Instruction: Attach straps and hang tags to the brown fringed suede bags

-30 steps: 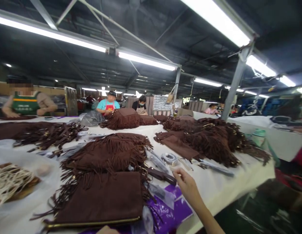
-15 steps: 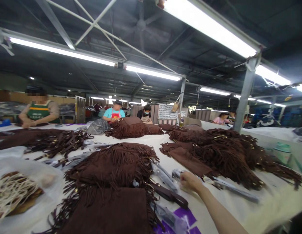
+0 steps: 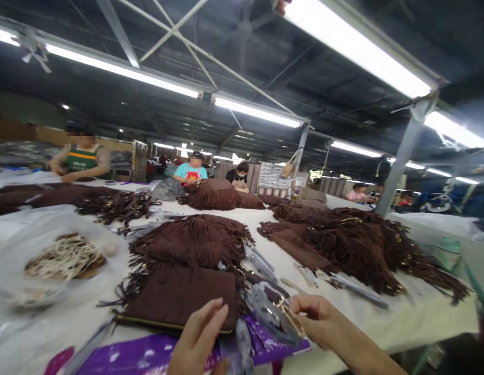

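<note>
My right hand (image 3: 323, 320) pinches a plastic-wrapped strap (image 3: 271, 315) by its end, where gold clasps show. The strap hangs over the right side of the nearest bag. My left hand (image 3: 200, 336) is at the front, fingers stretched out and nothing seen in them, by the lower edge of a dark brown fringed bag (image 3: 183, 294) with a gold zip. I cannot tell whether it touches the bag. Under both hands lies purple printed plastic (image 3: 136, 354). More fringed bags (image 3: 198, 237) are piled just behind the front one.
At right spreads a large heap of brown fringed pieces (image 3: 355, 245), with a wrapped strap (image 3: 361, 291) before it. A clear plastic bag of pale cords (image 3: 65, 258) lies at left. Co-workers (image 3: 83, 159) work across the table. A metal post (image 3: 406, 156) stands at right.
My right hand has drawn the wrapped strap toward me from the middle of the table. My left hand has come into view, and the view has shifted left and downward.
</note>
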`<state>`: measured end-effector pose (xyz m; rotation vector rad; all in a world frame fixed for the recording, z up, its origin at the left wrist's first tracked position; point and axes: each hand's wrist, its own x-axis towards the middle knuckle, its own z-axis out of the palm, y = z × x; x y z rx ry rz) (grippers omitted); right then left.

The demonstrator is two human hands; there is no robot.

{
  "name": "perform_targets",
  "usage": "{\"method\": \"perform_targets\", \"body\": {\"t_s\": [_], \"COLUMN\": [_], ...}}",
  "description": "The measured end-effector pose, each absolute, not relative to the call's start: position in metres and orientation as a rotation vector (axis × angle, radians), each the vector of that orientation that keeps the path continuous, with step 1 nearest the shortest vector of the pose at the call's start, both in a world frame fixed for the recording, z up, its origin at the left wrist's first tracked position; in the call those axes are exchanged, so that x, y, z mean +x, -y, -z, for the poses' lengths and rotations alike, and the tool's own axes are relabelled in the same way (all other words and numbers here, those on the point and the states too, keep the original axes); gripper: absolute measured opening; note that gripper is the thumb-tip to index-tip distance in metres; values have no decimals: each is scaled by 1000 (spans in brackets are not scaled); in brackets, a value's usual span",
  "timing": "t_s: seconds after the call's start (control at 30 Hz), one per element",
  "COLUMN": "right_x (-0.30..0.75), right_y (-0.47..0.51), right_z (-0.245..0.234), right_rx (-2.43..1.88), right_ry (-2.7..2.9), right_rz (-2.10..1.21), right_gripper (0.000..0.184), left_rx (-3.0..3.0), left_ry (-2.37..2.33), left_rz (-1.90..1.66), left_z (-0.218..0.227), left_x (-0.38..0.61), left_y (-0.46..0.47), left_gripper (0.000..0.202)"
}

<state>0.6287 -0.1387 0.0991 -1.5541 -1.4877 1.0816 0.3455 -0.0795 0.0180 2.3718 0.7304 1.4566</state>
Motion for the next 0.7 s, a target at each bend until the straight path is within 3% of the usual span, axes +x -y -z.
{"method": "perform_targets", "body": {"t_s": [0.07,0.23,0.43,0.7], "right_x": [598,557,536,508], "right_y": [151,169,178,180], "right_z": [-85,-53,-49,-47], "right_rx": [-1425,-1283,-1401,-1681], "right_ry": [1542,1530,1839,2090], "right_rz": [-1204,-1407,-738,-350], "right_gripper": [47,44,36,26], "left_rx": [2560,2266,1538,1723], "left_ry": [-507,-416,-722,-824], "left_rz": [-1522,-1163,-898,-949], "left_z": [-24,-33,-15,8], "left_x": [355,355,345,348], "left_y": [87,111,129,136], "left_gripper": [60,30,30,29]}}
